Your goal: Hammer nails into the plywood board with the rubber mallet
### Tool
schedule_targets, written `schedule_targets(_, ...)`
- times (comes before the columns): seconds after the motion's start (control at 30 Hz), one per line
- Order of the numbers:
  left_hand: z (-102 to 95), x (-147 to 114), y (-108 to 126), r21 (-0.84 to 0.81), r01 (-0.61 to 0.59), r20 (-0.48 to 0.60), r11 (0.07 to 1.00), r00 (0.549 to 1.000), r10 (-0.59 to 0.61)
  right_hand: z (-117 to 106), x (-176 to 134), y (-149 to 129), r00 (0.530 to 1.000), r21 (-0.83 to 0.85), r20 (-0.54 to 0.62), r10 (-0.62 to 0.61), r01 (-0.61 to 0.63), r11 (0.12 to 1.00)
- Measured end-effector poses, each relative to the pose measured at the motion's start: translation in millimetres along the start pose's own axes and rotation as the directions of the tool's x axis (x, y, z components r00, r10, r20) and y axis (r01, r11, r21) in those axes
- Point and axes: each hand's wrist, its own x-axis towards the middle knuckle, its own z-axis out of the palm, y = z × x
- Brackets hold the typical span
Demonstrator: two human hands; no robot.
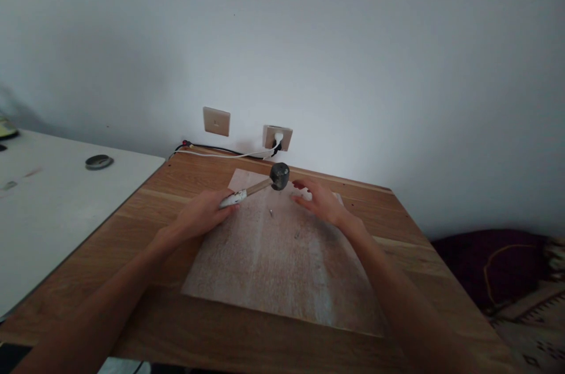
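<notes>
My left hand (209, 212) is closed around the white-covered grip of a wooden-handled tool (258, 187). A rounded dark grey lump (279, 176) sits at the tool's far end; whether it is a mallet head or a mass of stuck material I cannot tell. Just right of the lump, my right hand (318, 200) is open, its fingers apart and slightly curled, with nothing visible in them. Both hands are over a pale, worn board (273, 268) lying on the wooden table (168, 209). A tiny shiny piece (271, 212) is on the board between the hands.
A white table (66, 209) adjoins on the left, carrying a round dark lid-like dish (99, 162). Cables (216, 153) run along the wall to a socket (285, 137), beside a wall plate (216, 121). Dark purple fabric (503, 262) lies at the right.
</notes>
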Motion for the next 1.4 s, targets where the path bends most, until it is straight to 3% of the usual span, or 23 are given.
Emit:
schedule_targets(0.23,-3.2,5,-1,0.03,0.044,0.029,0.999,0.999,-0.045,-1,-29,-6,0.992,0.016,0.123,-0.044,0.042,0.999)
schedule_targets(0.4,-2.6,5,-5,0.049,0.058,-0.022,0.997,0.998,-0.057,-3,-29,-7,0.993,0.029,0.113,-0.035,0.032,0.999)
schedule_targets(0.67,-6.0,2,-2,0.099,0.027,0.018,0.995,0.999,-0.028,-5,-37,-11,0.986,0.07,0.161,-0.038,0.027,0.997)
schedule_targets(0.97,-9.0,-1,-11,0.02,0.069,-0.035,0.997,0.997,-0.069,1,-56,-28,0.92,-0.006,0.359,-0.159,0.172,0.985)
schedule_targets(1.1,-9.3,0,-16,0.005,0.107,-0.092,0.994,0.99,-0.106,7,-51,-36,0.898,-0.091,0.404,-0.174,0.228,0.969)
schedule_targets(1.2,-10.7,-1,-20,0.037,0.136,-0.09,0.99,0.987,-0.133,7,-39,-37,0.898,-0.053,0.406,-0.168,0.207,0.977)
schedule_targets(1.4,-13.7,-4,-24,0.02,0.153,-0.077,0.988,0.986,-0.151,8,8,-35,0.961,0.085,0.234,-0.148,0.131,0.988)
